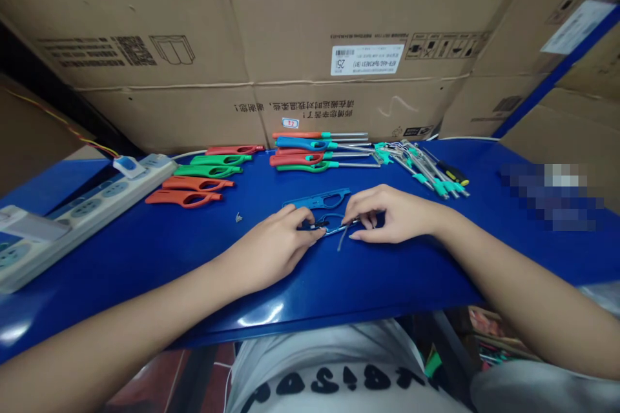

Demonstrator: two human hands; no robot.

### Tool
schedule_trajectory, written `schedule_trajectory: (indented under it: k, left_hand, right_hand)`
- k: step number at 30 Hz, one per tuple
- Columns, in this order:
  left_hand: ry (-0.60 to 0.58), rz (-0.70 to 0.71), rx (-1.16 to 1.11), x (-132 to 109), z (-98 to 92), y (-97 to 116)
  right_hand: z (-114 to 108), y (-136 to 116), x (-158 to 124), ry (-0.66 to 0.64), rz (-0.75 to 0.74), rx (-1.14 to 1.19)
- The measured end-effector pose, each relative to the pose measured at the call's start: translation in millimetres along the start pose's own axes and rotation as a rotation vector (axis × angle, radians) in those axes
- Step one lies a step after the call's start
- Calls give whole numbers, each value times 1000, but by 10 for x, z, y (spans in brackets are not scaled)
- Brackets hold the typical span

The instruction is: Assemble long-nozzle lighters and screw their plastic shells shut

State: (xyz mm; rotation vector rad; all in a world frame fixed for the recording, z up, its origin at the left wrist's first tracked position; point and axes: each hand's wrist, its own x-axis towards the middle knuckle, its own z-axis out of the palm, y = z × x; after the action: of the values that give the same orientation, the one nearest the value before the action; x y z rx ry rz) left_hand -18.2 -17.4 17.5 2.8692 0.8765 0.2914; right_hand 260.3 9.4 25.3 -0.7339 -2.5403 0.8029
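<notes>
Between my hands lies a blue lighter housing (334, 230), partly hidden by my fingers, with small dark parts at its left end. My left hand (278, 245) is closed on this housing's left end. At the other end my right hand (387, 214) has its fingers bent in a pinch; a thin dark wire (341, 240) hangs beside its fingertips. What exactly the right fingers grip is hidden. Just beyond my hands lies a blue lighter housing half (314, 199) with a trigger opening.
Several red, green and orange lighter shells (198, 184) lie at left, near small screws (238, 217) and a power strip (87, 213). Long-nosed lighters (320, 156), metal tubes with teal parts (426, 171) and a screwdriver (450, 172) lie toward the back. Cardboard (271, 32) stands behind.
</notes>
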Motion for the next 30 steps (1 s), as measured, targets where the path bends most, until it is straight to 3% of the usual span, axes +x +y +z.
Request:
schedule_trajectory:
  k: [2, 5, 7, 9, 11, 13, 19, 30]
  left_hand:
    - [-3, 8, 27, -6, -5, 7]
    - [-10, 16, 49, -6, -5, 3]
    - [-12, 20, 61, -4, -4, -8]
    - [-11, 30, 74, -4, -4, -18]
    - [-10, 39, 85, -6, -5, -24]
    - [-7, 48, 93, -8, -5, -29]
    - [8, 83, 92, -7, 11, -63]
    - [109, 148, 118, 3, 32, -98]
  right_hand:
    - [-52, 40, -10, 58, 4, 14]
    - [-196, 168, -48, 272, 68, -130]
    - [-327, 295, -108, 427, 189, -332]
    - [-461, 440, -192, 504, 422, -493]
    - [-569, 587, -279, 506, 640, -543]
    - [-626, 725, -343, 493, 739, -549]
    - [-530, 975, -342, 456, 776, -820]
    - [-468, 926, -246, 374, 735, -1014]
